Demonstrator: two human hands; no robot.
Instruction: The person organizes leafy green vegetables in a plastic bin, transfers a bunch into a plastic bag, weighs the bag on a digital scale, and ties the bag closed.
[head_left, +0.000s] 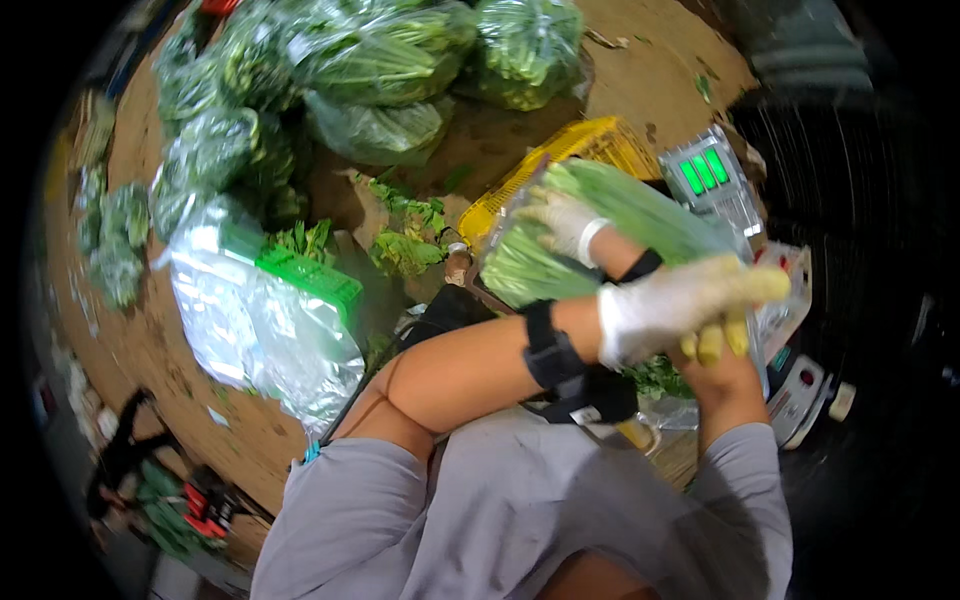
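Observation:
A clear plastic bag of long-stemmed leafy greens (630, 202) lies tilted in front of me. My right hand (562, 221), in a white knit glove, is on the bag's left part, its fingers bent over the plastic and the stems. Across my right forearm reaches my left hand (682, 304), gloved in white with yellow-coated fingertips and somewhat blurred. One of its fingers points right while others curl down by the right forearm. Whether it pinches the bag's edge is hidden. Each wrist wears a black strap.
Several bagged greens (382, 52) are piled at the far left. A yellow plastic crate (615, 142) stands behind the bag, beside a device with green lit panels (705, 171). Clear plastic bags (255, 322) drape over a green crate (315, 281) at left. Loose leaves (405, 251) litter the floor.

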